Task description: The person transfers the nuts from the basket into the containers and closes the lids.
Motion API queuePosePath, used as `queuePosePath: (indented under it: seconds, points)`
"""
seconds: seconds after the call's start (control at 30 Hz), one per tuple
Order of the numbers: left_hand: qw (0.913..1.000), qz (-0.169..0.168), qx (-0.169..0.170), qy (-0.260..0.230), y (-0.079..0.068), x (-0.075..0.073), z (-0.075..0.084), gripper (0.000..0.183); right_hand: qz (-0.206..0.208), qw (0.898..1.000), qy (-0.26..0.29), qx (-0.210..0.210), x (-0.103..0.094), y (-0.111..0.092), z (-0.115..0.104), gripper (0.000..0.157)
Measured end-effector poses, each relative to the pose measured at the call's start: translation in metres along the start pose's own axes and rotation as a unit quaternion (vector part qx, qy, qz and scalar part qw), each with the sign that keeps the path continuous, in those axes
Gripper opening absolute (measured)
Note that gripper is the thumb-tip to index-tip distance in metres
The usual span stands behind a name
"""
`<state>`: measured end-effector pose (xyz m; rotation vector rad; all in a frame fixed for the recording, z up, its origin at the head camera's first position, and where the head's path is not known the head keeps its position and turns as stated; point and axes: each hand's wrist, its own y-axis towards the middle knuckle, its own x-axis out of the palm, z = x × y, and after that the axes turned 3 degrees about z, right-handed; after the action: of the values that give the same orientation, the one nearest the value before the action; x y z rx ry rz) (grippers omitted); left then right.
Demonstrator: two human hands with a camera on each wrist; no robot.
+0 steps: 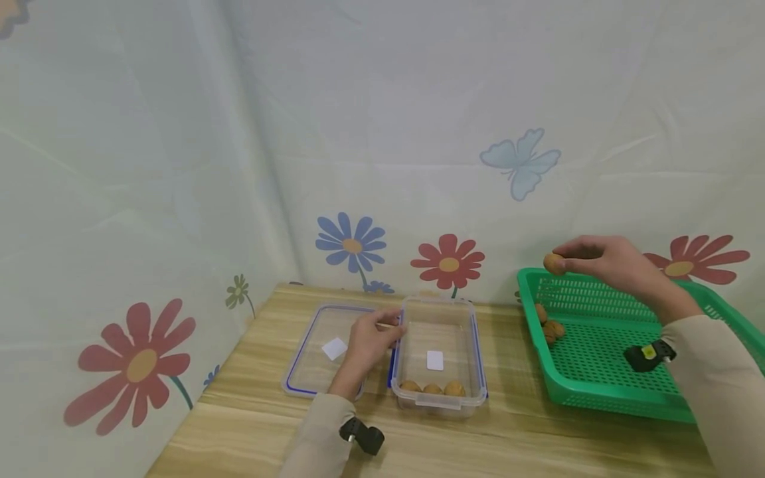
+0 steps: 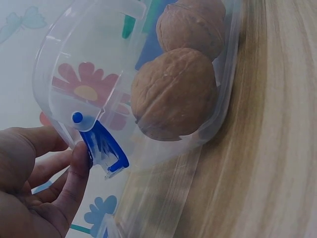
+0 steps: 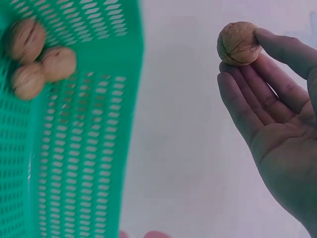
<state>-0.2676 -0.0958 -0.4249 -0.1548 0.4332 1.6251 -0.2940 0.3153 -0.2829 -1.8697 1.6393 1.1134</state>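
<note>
Between thumb and fingertips my right hand (image 1: 609, 262) pinches a walnut (image 1: 554, 264), held above the left rim of the green basket (image 1: 532, 332). The right wrist view shows the same walnut (image 3: 239, 43) at the fingertips. My left hand (image 1: 372, 337) holds the left side of a clear plastic container (image 1: 440, 400), its fingers at the rim beside a blue latch (image 2: 105, 148). Three walnuts (image 1: 454, 388) sit in a row at the container's near end. In the basket's left part lie a few more walnuts (image 3: 58, 63).
A clear lid (image 1: 305, 352) with a blue seal lies on the wooden table (image 1: 239, 411), left of the container and partly behind the left forearm. White squares mark the lid and the container. Behind the table hangs a flower-printed curtain (image 1: 388, 133).
</note>
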Motion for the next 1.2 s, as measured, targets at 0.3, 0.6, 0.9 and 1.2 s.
queuePosePath:
  seconds: [0.3,0.6,0.9,1.2]
  points:
    - [1.0000,-0.001,0.002,0.001,0.001,-0.001,-0.001,0.035,0.020,1.000,0.014,-0.015,0.003,-0.007,-0.027,0.043]
    - [0.9999,-0.004,0.012,0.001,0.001,-0.001,-0.002,0.036,0.056,0.996,0.057,-0.037,0.017,-0.024,-0.045,0.036]
    - [1.0000,-0.001,0.006,0.004,0.002,0.001,-0.003,0.036,0.084,0.988,0.112,-0.064,0.033,-0.038,-0.059,0.030]
    - [0.9999,-0.003,0.013,-0.008,0.003,0.001,-0.004,0.036,0.077,0.978,0.167,-0.094,0.058,-0.044,-0.078,0.028]
